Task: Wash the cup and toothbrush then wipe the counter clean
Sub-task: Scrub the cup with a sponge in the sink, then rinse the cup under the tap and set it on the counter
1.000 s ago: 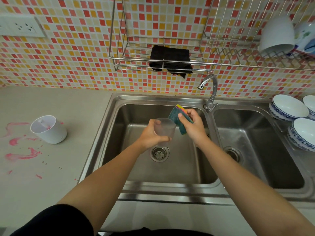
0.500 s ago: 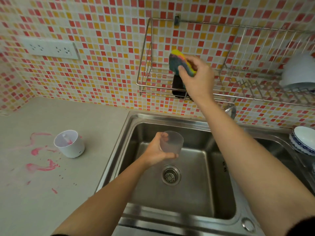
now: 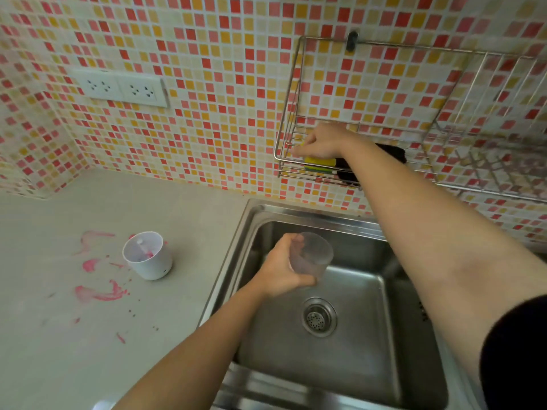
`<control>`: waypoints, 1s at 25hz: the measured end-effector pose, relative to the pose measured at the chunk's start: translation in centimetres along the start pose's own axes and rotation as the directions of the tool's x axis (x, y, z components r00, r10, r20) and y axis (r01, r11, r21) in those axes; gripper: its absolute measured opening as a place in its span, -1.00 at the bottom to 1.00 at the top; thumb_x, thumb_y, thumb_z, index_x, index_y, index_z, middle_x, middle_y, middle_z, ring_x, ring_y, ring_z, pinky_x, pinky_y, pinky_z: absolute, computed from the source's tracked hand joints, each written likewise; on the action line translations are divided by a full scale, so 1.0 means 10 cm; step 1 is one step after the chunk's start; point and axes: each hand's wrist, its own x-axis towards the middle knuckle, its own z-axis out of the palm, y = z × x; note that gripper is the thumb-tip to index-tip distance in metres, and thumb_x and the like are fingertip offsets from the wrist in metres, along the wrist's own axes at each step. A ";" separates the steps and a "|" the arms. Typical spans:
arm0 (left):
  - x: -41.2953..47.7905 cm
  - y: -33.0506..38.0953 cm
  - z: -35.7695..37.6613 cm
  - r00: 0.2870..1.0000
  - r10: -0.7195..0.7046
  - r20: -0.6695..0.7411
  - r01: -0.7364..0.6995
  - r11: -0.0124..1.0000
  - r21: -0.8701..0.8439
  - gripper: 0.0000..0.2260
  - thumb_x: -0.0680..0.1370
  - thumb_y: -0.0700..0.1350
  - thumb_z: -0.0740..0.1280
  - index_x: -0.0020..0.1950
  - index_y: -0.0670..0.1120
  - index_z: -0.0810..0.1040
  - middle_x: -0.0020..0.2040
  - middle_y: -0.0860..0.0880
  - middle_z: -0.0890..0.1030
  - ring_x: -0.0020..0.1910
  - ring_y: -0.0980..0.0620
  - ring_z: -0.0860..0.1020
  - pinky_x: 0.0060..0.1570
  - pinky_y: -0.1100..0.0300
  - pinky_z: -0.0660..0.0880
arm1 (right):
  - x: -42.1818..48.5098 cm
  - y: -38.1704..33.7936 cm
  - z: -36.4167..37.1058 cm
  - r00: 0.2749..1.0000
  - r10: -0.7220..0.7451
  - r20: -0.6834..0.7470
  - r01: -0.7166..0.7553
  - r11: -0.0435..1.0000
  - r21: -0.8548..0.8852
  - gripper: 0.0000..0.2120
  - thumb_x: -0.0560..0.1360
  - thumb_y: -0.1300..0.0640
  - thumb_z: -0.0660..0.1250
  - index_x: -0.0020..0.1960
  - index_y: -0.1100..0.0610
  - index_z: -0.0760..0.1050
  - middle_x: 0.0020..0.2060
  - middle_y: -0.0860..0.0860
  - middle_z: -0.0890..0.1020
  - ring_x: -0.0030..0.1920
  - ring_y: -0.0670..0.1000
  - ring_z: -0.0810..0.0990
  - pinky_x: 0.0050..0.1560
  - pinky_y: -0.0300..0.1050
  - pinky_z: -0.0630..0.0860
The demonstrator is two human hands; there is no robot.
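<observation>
Wall rack (image 3: 293, 167), sponge (image 3: 319, 162) now inside under right hand (image 3: 321, 140), fingers' (image 3: 299, 149) hold unclear, left hand (image 3: 278, 273) grasping cup (image 3: 312, 257).

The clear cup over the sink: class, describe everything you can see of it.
The cup is a small round tumbler, frosted and see-through, plastic by its look, with no handle or print showing. It looks empty. The left hand grips its side, fingers over it and thumb beneath, holding it tilted above the steel sink basin, beyond the drain. Nothing else touches it.

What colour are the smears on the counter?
Pink smears on the grey counter, seen in the head view.
</observation>
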 end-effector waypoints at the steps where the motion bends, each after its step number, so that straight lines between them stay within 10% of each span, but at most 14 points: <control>1: 0.00 -0.01 0.01 1.000 -0.001 0.000 0.001 1.000 0.004 -0.27 0.24 -0.10 0.58 0.31 0.02 0.28 0.22 0.09 0.45 0.20 0.15 0.44 0.11 0.35 0.35 | 0.00 0.03 -0.02 0.998 0.025 0.056 -0.032 0.992 0.123 -0.48 0.51 -0.23 0.14 0.25 0.14 0.47 0.36 0.07 0.41 0.25 0.09 0.43 0.22 -0.05 0.35; 4: -0.01 0.01 0.05 1.000 -0.010 0.015 0.011 0.998 -0.057 -0.29 0.26 -0.13 0.58 0.30 0.01 0.29 0.20 0.10 0.45 0.19 0.17 0.43 0.12 0.35 0.35 | -0.15 0.13 -0.08 0.998 0.033 0.054 -0.056 0.860 0.507 -0.50 0.59 -0.18 -0.03 0.22 0.14 0.47 0.21 0.06 0.54 0.08 -0.02 0.51 0.17 -0.11 0.42; 6: 0.01 0.02 0.11 0.999 -0.014 0.031 0.017 0.995 -0.097 -0.30 0.27 -0.13 0.58 0.29 0.00 0.29 0.21 0.10 0.44 0.21 0.16 0.43 0.19 0.26 0.37 | -0.40 0.26 -0.11 0.972 0.064 -0.224 0.096 0.767 0.635 -0.54 0.59 -0.18 -0.03 0.12 0.05 0.53 0.02 0.00 0.62 -0.05 -0.08 0.57 0.08 -0.16 0.48; 11: 0.07 0.04 0.59 0.998 -0.032 0.061 0.040 0.988 -0.151 -0.28 0.28 -0.20 0.57 0.32 -0.02 0.26 0.23 0.06 0.44 0.23 0.12 0.43 0.20 0.25 0.41 | -1.46 0.99 0.31 0.459 0.543 -0.703 0.496 0.500 0.710 -0.67 0.62 0.02 0.01 -0.12 0.03 0.50 -0.37 -0.08 0.52 -0.35 -0.15 0.49 -0.28 -0.29 0.44; 15: 0.14 0.07 1.06 0.995 -0.034 0.089 0.047 0.987 -0.154 -0.27 0.28 -0.24 0.56 0.33 0.05 0.27 0.21 0.01 0.43 0.19 0.06 0.44 0.01 0.35 0.44 | -1.86 1.93 1.30 0.203 0.838 -0.507 0.112 0.494 0.862 -0.75 0.58 0.09 0.10 -0.03 0.21 0.48 -0.22 0.07 0.58 -0.17 0.03 0.55 -0.03 0.03 0.50; 19: 0.23 0.12 1.48 0.991 -0.057 0.123 0.080 0.978 -0.194 -0.32 0.29 -0.18 0.57 0.27 0.07 0.28 0.18 0.05 0.41 0.16 0.04 0.46 -0.09 0.35 0.54 | -1.96 2.73 1.93 0.585 0.774 -0.243 -0.461 0.563 0.686 -0.48 0.42 0.40 0.24 0.37 0.34 0.27 0.31 0.28 0.40 0.32 0.24 0.38 0.35 -0.02 0.28; 25: 0.52 0.18 1.69 0.998 -0.059 -0.005 0.059 0.997 -0.041 -0.20 0.21 0.09 0.59 0.34 -0.02 0.28 0.26 0.00 0.40 0.26 0.07 0.42 0.28 0.04 0.42 | -1.53 3.02 1.83 0.862 0.506 0.015 -0.425 0.708 0.564 -0.23 0.43 0.34 0.34 0.50 0.18 0.00 0.38 0.18 0.33 0.35 0.20 0.36 0.25 -0.06 0.35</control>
